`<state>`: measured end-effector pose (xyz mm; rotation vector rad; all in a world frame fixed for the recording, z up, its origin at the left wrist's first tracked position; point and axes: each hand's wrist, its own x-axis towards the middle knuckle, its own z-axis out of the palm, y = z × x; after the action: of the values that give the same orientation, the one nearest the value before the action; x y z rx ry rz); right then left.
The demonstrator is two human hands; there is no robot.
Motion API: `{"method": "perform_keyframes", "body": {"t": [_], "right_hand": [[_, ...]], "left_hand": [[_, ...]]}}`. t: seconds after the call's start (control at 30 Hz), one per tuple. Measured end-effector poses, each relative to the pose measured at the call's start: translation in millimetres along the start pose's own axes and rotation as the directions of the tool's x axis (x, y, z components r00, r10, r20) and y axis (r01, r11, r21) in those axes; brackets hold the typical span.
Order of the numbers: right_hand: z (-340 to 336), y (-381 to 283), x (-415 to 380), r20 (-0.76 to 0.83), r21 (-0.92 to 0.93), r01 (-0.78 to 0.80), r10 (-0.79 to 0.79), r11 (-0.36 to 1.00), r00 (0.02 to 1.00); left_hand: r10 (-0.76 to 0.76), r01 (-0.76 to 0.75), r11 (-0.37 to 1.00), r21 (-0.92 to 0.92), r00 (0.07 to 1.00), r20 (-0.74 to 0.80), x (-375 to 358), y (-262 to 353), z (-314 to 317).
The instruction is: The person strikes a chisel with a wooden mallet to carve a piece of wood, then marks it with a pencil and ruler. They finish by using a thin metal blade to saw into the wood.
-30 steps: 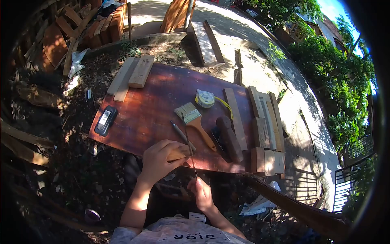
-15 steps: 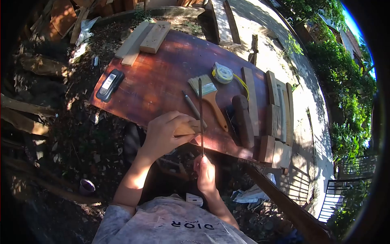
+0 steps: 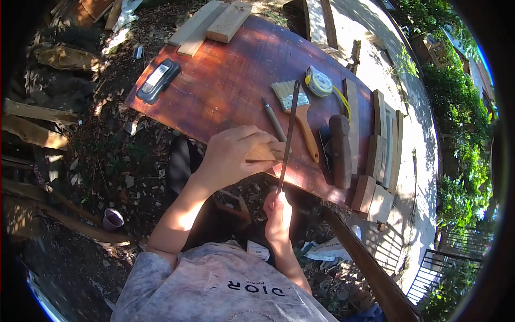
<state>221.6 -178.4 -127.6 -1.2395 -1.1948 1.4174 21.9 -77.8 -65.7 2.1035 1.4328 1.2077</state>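
Note:
My left hand (image 3: 233, 155) is closed round a small wooden piece (image 3: 263, 153) at the near edge of the reddish tabletop (image 3: 214, 86). In my right hand (image 3: 278, 214) is the lower end of a long thin dark tool (image 3: 289, 134), which looks like a file and points away from me. The tool's shaft passes beside the end of the wooden piece; whether they touch I cannot tell. Beyond my hands lie a pencil-like tool (image 3: 274, 120), a paintbrush (image 3: 301, 115) with a wooden handle, and a tape measure (image 3: 320, 82) with some yellow tape out.
A dark wooden tool (image 3: 340, 153) lies right of the brush. Wooden pieces (image 3: 377, 158) line the table's right side. Boards (image 3: 229, 22) rest at the far left corner, near a black-and-grey object (image 3: 158, 80). A cup (image 3: 112, 220) stands on the ground at left.
The view has shifted and turned slightly. The thin tool now tilts to the right, where it stood nearly upright in the view. Both hands keep their hold.

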Motion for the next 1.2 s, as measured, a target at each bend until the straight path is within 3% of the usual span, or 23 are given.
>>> {"method": "perform_keyframes", "body": {"t": [0.27, 0.5, 0.67, 0.7, 0.77, 0.9, 0.97, 1.03, 1.2], "right_hand": [[-17, 57, -38, 0.025, 0.041, -0.024, 0.023, 0.999, 0.999], [-1, -1, 4, -0.006, -0.002, -0.074, 0.074, 0.997, 0.997], [-3, 29, -18, 0.031, 0.121, -0.124, 0.121, 0.985, 0.992], [-11, 45, -26, 0.067, 0.063, -0.071, 0.067, 0.995, 0.995], [-17, 60, -40, 0.013, 0.066, -0.117, 0.117, 0.991, 0.993], [-10, 33, -22, 0.008, 0.115, -0.142, 0.142, 0.983, 0.99], [-3, 7, 0, 0.018, 0.009, -0.089, 0.089, 0.996, 0.996], [-1, 3, 9, 0.029, 0.077, -0.078, 0.076, 0.994, 0.997], [-9, 52, -23, 0.03, 0.083, -0.046, 0.044, 0.995, 0.999]], "left_hand": [[0.011, -0.011, 1.0, -0.016, 0.999, -0.033, -1, -7, 5], [-0.034, 0.034, 0.999, 0.013, 0.999, 0.038, -3, -7, 2], [-0.057, 0.057, 0.998, -0.006, 0.998, 0.041, -3, -7, 3], [-0.059, 0.059, 0.998, -0.009, 0.997, 0.042, -3, -7, 3], [-0.063, 0.063, 0.998, -0.007, 0.997, 0.04, -3, -8, 3], [-0.029, 0.029, 0.999, -0.016, 0.999, 0.027, -2, -8, 4], [-0.029, 0.029, 1.0, -0.01, 0.999, 0.024, -4, -10, 5], [-0.016, 0.016, 1.0, 0.005, 1.0, 0.006, -4, -9, 4], [0.023, -0.024, 0.999, -0.026, 0.999, -0.047, -3, -11, 8]]}}
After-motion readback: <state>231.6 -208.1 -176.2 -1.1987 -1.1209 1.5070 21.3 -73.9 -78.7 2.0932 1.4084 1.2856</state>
